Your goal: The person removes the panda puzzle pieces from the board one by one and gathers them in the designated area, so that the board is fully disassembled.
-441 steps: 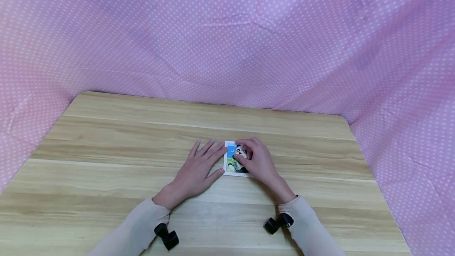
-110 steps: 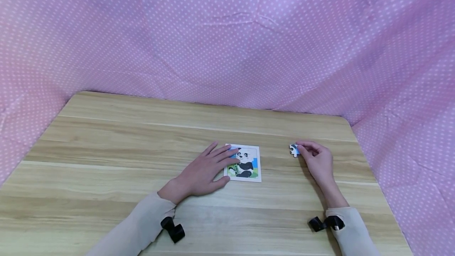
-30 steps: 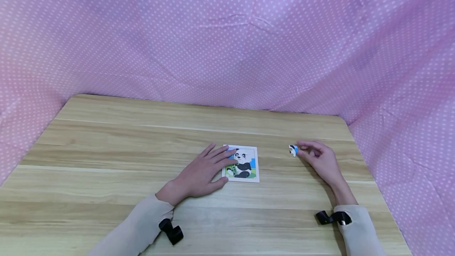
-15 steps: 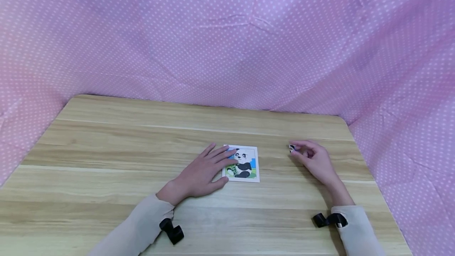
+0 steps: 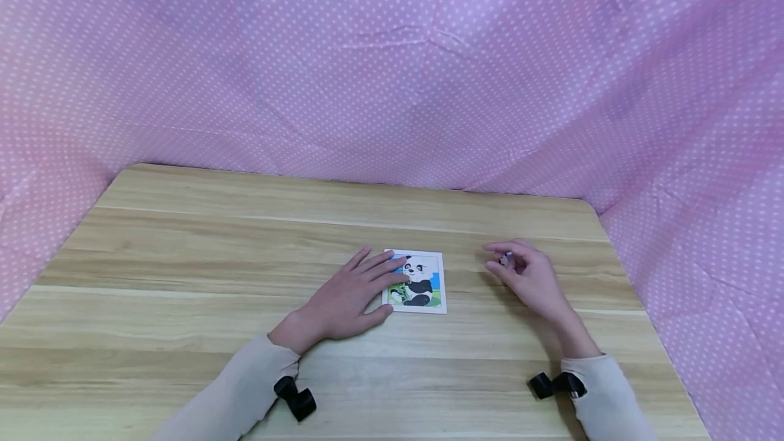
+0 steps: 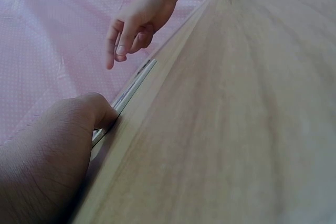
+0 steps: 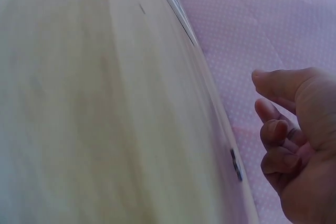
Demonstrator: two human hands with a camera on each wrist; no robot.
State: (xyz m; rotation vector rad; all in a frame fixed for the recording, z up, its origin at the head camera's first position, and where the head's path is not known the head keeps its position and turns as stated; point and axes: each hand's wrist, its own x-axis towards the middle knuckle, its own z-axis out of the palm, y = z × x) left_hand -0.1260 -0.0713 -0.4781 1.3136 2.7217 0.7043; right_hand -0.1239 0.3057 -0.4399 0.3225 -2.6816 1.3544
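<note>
In the head view, a square panda jigsaw puzzle (image 5: 432, 295) with a white border lies flat near the table's middle. My left hand (image 5: 349, 295) rests over its left side with fingers spread straight; the wrist view shows my left thumb (image 6: 100, 109) at the puzzle's edge. Off to the right, a small blue, black and white puzzle piece (image 5: 505, 259) lies on the table. My right hand (image 5: 529, 278) hovers over that piece, thumb and index finger apart. From the right wrist, the piece (image 7: 236, 165) appears flat on the wood, separate from the loosely bent fingers.
The wood-grain table (image 5: 202, 257) has rounded far corners. Pink polka-dot cloth (image 5: 392, 67) hangs behind it and along both sides. A black wrist camera (image 5: 296, 398) sits on the left sleeve, and another black camera (image 5: 556, 385) on the right.
Earlier the right hand worked at the puzzle, then pinched the piece out to the right. It has now let the piece go and shifted slightly left. The left hand keeps resting on the puzzle.
</note>
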